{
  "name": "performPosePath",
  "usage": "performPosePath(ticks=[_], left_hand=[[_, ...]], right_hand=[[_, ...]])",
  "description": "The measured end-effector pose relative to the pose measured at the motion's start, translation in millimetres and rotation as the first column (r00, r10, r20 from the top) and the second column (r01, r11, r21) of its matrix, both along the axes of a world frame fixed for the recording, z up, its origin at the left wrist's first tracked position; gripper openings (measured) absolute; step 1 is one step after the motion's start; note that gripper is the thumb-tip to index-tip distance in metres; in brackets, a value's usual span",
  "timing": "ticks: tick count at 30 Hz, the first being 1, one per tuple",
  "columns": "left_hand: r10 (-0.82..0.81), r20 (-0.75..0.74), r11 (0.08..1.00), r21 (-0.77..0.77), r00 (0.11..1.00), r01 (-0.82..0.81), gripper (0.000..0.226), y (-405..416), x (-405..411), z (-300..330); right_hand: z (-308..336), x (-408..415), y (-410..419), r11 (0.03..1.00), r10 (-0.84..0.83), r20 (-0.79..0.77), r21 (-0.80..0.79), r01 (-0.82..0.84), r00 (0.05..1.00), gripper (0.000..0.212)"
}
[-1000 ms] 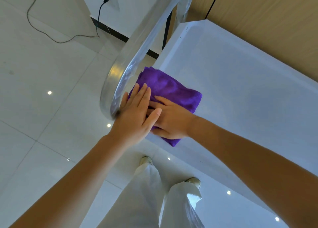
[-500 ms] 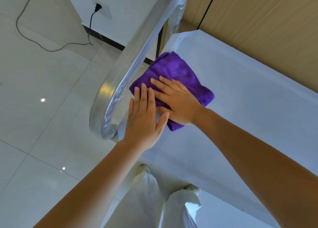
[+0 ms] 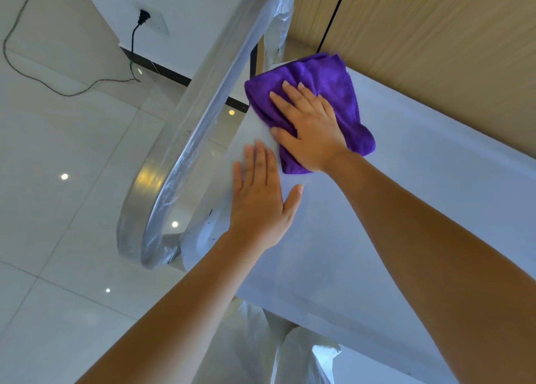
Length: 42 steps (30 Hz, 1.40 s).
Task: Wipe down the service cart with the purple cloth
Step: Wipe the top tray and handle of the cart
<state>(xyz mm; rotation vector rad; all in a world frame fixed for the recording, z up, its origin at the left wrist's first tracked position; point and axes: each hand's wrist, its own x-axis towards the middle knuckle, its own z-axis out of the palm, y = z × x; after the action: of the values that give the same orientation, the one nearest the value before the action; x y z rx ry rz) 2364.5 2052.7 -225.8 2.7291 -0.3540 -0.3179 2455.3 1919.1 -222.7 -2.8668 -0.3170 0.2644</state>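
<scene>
1. The room has a glossy floor [image 3: 58, 209] of large pale tiles that mirrors small ceiling lights, a white wall with a dark skirting strip, and wood-grain panelling [image 3: 435, 50] split by a thin black seam at upper right.
2. The service cart [image 3: 377, 209] fills the right half of the view: its top is a flat, smooth, matte white tray with a low raised rim, and it sits just beside the panelling.
3. A handle [image 3: 185, 157] of thick shiny metal tube, wrapped in wrinkled clear film, bends in a broad U over the cart's left end.
4. The purple cloth [image 3: 324, 76] is a folded, fluffy microfibre pad, roughly rectangular, lying flat on the tray's far left corner; its long axis runs from that corner back toward the person, slanting down to the right.
5. The right hand [image 3: 311, 131] lies palm down on the cloth's near half, fingers straight and slightly fanned, pointing up-left toward the handle, pressing the cloth to the tray.
6. The left hand [image 3: 261, 201] rests flat on the bare tray, just beside the cloth's near edge, fingers straight and together, thumb out to the right; whether it touches the cloth I cannot tell.
7. A black plug [image 3: 142, 16] sits in a wall socket, and its thin cord [image 3: 43, 83] loops across the floor.
</scene>
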Motion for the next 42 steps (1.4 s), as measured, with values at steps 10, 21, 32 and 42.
performPosePath(ticks=[10,21,32,42], left_hand=[[0.008,0.065,1.0,0.002,0.998,-0.008,0.074,-47.9,-7.3,-6.1],[-0.117,-0.003,0.993,0.0,0.993,0.117,0.084,-94.2,-30.2,5.9],[-0.108,-0.135,0.963,0.233,0.985,0.137,0.077,-125.3,-50.1,-1.5],[0.021,-0.155,0.968,0.25,0.988,0.019,0.08,-152.4,-56.4,9.2]], right_hand=[[-3.0,21.4,-28.3,0.975,-0.222,0.034,0.043,0.22,0.975,0.059],[-4.5,-34.6,-107.5,0.924,-0.381,0.043,0.053,0.379,0.924,0.058],[-1.6,-108.5,-214.0,0.798,-0.602,0.029,0.069,0.599,0.798,0.06],[0.8,-166.9,-274.6,0.637,-0.771,0.024,0.036,0.77,0.636,0.061]])
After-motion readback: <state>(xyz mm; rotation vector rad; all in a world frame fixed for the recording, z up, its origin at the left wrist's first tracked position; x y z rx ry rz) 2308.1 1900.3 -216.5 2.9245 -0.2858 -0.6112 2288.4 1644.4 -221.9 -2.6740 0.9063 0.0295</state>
